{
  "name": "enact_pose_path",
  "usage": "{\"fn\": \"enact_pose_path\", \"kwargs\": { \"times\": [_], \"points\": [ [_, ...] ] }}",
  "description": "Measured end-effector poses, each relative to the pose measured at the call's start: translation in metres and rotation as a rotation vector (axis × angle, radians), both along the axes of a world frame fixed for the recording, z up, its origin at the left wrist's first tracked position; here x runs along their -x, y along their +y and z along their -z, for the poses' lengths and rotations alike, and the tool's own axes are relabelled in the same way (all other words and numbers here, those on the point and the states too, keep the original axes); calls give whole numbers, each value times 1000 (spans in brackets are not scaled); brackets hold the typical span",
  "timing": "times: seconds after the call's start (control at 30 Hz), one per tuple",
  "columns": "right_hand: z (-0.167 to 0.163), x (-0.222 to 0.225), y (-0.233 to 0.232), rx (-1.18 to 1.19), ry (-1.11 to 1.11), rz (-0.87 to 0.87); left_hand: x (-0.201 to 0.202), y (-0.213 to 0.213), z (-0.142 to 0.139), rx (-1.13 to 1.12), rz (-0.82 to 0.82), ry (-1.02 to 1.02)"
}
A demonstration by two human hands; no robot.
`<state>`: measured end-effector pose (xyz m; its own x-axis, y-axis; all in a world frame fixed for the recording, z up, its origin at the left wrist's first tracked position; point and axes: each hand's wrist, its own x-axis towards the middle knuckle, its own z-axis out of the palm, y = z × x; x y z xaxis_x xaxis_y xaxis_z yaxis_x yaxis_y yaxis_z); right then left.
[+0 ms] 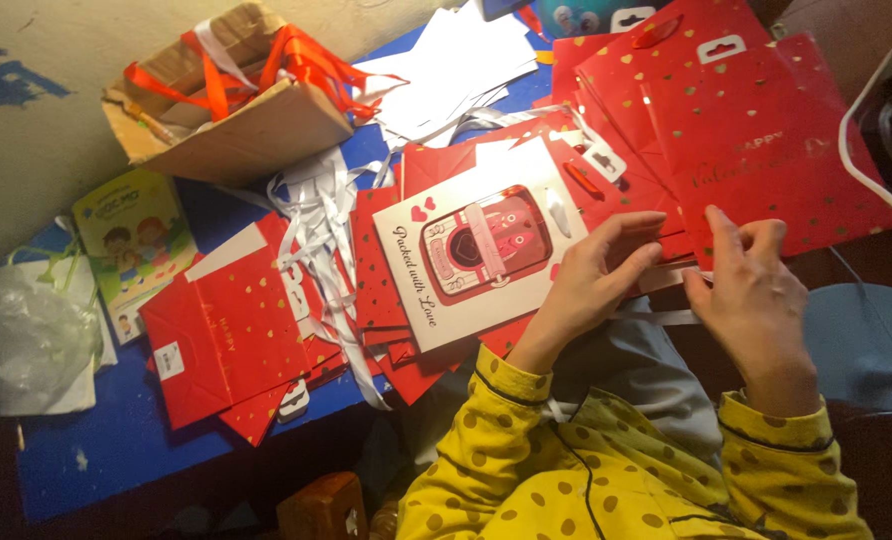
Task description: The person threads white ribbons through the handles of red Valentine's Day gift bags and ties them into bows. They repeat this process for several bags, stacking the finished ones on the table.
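Centrally, a flat red gift bag [766,150] with small gold hearts is kept lying on the pile of like bags, its lower edge drawn toward the body, so that both hands can meet at that edge. The left hand [591,275] is laid across the bag's near corner and over the edge of a white card [466,255] bearing a red picture; its fingers [626,235] are curled and pressed close together, thumb tucked against them, apparently pinching something thin at the bag's edge (what exactly is nipped cannot be told). The right hand [751,290] is held just beside it, nearly touching, fingers bent inward and gathered toward the thumb, also closed on the edge of the bag. A pale ribbon [666,317] is seen running between the two hands, below them.

Both wrists are bent slightly inward, forearms in yellow spotted sleeves [526,460] converging from the lower frame.

Further left, more red bags [231,335] are stacked flat on the blue table [106,450], with white ribbons [316,230] trailing over them. A cardboard box [241,125] of red ribbon is tipped at the top left, white sheets [456,65] are heaped beside it, and a children's booklet [136,235] and a plastic bag [21,335] lie at the far left.
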<state>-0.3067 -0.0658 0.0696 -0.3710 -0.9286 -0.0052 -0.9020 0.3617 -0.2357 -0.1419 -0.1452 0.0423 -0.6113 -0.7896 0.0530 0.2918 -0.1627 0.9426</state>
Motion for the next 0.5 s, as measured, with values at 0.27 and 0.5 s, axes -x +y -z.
{"fn": "enact_pose_path", "kwargs": {
  "times": [0.27, 0.5],
  "points": [
    [2, 10, 2, 152, -52, -71, 32, 16, 29, -78, 141, -45],
    [-37, -10, -3, 429, -186, -128, 42, 12, 33, -398, 213, 266]
  ]
}}
